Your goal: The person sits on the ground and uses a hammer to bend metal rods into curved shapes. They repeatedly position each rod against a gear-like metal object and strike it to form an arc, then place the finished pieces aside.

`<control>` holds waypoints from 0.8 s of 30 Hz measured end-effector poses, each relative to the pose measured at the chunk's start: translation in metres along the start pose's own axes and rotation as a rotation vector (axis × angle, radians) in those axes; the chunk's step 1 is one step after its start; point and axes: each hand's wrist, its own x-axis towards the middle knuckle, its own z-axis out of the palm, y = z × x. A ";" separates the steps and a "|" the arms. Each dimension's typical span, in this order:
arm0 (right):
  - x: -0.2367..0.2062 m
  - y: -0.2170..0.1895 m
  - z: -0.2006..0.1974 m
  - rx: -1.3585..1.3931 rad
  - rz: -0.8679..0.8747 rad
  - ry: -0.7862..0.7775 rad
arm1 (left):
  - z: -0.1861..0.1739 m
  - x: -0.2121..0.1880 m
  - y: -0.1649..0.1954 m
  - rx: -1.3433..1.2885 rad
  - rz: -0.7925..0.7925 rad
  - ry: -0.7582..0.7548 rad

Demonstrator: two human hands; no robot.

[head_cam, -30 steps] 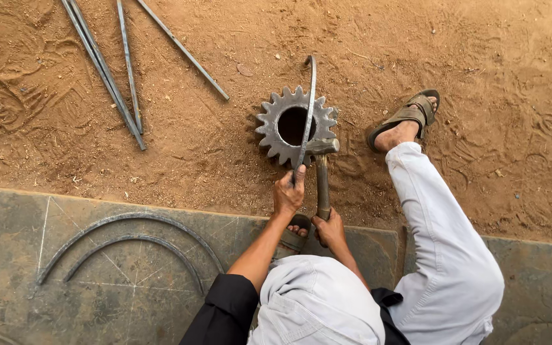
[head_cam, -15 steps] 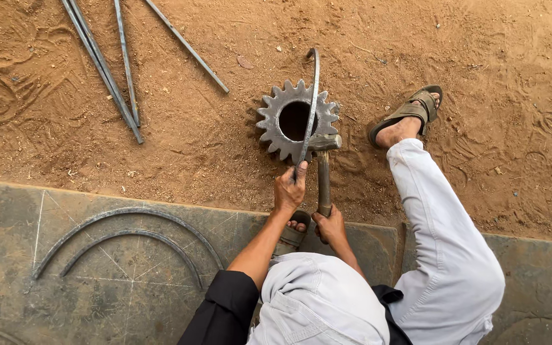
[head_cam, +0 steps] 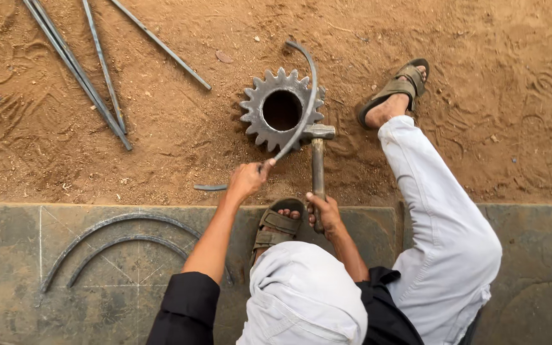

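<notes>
Straight metal rods [head_cam: 81, 70] on sand; curved strips [head_cam: 119, 239] on slab.

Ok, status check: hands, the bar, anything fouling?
Left hand grips curved bar across gear. Right hand holds hammer, head at gear's edge. Nothing fouling.

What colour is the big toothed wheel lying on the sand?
Dull grey metal, seen best in the head view: the toothed wheel.

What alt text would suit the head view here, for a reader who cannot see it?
A seated person's left hand holds a curved metal strip across a large toothed gear lying on sandy ground, while the right hand grips a hammer whose head is at the gear's edge. Straight rods lie upper left.
</notes>
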 end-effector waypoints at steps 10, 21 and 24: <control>-0.015 -0.018 -0.015 -0.354 -0.438 0.272 | 0.029 -0.006 -0.019 0.297 0.087 0.181; -0.035 -0.120 0.012 -0.057 -1.313 -0.013 | 0.042 -0.019 -0.045 0.249 0.080 0.194; 0.003 -0.097 0.014 -0.529 -1.031 0.190 | 0.043 -0.017 -0.045 0.245 0.036 0.123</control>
